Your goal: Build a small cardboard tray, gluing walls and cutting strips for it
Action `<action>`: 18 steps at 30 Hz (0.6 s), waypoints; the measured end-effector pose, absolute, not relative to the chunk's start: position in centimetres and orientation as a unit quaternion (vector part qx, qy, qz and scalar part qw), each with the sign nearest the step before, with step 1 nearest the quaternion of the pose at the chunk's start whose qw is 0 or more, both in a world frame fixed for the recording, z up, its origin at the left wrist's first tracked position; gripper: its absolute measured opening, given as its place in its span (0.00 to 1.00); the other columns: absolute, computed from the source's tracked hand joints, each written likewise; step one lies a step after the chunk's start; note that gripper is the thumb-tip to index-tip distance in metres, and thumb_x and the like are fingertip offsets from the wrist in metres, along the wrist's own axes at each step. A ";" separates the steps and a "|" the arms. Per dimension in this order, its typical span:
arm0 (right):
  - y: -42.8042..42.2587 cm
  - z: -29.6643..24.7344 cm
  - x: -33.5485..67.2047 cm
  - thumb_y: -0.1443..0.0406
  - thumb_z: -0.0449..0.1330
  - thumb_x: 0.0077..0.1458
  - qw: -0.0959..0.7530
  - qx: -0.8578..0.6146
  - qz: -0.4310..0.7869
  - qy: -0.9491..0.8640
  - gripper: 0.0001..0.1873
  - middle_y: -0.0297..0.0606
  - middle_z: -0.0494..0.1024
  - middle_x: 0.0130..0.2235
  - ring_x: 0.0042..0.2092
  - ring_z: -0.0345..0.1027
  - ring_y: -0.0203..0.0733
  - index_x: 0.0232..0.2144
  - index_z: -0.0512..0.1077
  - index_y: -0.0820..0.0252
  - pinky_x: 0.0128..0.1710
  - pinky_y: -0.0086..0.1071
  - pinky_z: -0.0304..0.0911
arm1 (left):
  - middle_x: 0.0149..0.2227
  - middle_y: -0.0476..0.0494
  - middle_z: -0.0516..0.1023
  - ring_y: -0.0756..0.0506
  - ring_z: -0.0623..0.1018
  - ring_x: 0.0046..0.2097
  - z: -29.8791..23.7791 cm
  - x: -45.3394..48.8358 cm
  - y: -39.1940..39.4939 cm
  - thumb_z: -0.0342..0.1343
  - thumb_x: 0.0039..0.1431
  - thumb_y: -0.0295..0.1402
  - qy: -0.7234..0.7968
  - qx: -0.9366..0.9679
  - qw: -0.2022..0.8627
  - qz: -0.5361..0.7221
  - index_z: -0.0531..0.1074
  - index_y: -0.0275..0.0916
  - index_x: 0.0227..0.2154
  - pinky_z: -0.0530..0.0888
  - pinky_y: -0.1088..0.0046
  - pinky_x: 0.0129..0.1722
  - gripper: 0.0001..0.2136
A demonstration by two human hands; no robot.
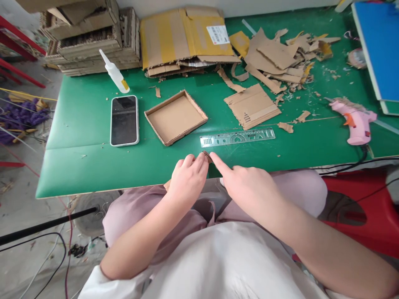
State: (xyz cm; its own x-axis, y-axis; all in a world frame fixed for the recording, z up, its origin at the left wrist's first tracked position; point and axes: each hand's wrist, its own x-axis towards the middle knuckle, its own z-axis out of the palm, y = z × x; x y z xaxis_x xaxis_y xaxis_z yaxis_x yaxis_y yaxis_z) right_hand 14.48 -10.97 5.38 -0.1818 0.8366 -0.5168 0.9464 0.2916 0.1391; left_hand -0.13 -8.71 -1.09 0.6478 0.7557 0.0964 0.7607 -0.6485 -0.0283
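At the table's front edge, my left hand (188, 176) is closed around a small cardboard piece (207, 157). One end pokes out by the fingertips and another bit shows below the wrist side. My right hand (241, 178) meets the same piece, its index fingertip on the protruding end; the thumb and other fingers are mostly hidden underneath. Just beyond the hands lies a clear plastic ruler (237, 138). A shallow cardboard tray (176, 118) with low walls sits behind to the left, and a flat cardboard square (253, 106) lies behind the ruler.
A phone (124, 120) and a white glue bottle (114, 74) are on the left. Stacked cardboard boxes (93, 50), a taped flattened carton (187, 39) and cardboard scraps (277, 56) line the back. A pink glue gun (355, 120) with its cord lies right, near a blue board (380, 45).
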 end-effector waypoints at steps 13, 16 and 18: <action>-10.9 5.6 14.2 0.74 0.45 0.56 0.259 0.568 -0.118 0.772 0.35 0.45 0.78 0.26 0.28 0.75 0.43 0.66 0.45 0.64 0.25 0.29 0.63 | 0.39 0.37 0.74 0.43 0.72 0.38 -2.3 0.1 -8.7 0.43 0.65 0.31 -0.451 -0.887 0.032 -0.090 0.68 0.31 0.47 0.71 0.66 0.35 0.14; -10.9 5.9 14.1 0.73 0.46 0.57 0.265 0.564 -0.125 0.772 0.35 0.46 0.78 0.26 0.28 0.75 0.43 0.66 0.45 0.66 0.26 0.29 0.63 | 0.39 0.38 0.74 0.43 0.71 0.38 -2.3 0.1 -8.8 0.43 0.65 0.30 -0.446 -0.890 0.045 -0.086 0.68 0.31 0.47 0.71 0.66 0.35 0.13; -10.9 6.1 14.1 0.73 0.46 0.57 0.268 0.560 -0.132 0.772 0.35 0.46 0.78 0.26 0.28 0.75 0.43 0.66 0.44 0.67 0.27 0.29 0.64 | 0.39 0.38 0.74 0.43 0.71 0.39 -2.4 0.1 -8.8 0.43 0.65 0.29 -0.442 -0.893 0.040 -0.078 0.67 0.30 0.48 0.71 0.66 0.35 0.13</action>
State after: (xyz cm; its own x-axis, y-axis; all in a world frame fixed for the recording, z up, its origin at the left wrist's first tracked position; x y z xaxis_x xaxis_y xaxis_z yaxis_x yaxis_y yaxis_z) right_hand 14.13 -10.95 6.10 -0.2277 0.7948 -0.5625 0.9365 0.3369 0.0970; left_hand 0.11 -8.79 -2.37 0.5968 0.7832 0.1745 0.7956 -0.6058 -0.0019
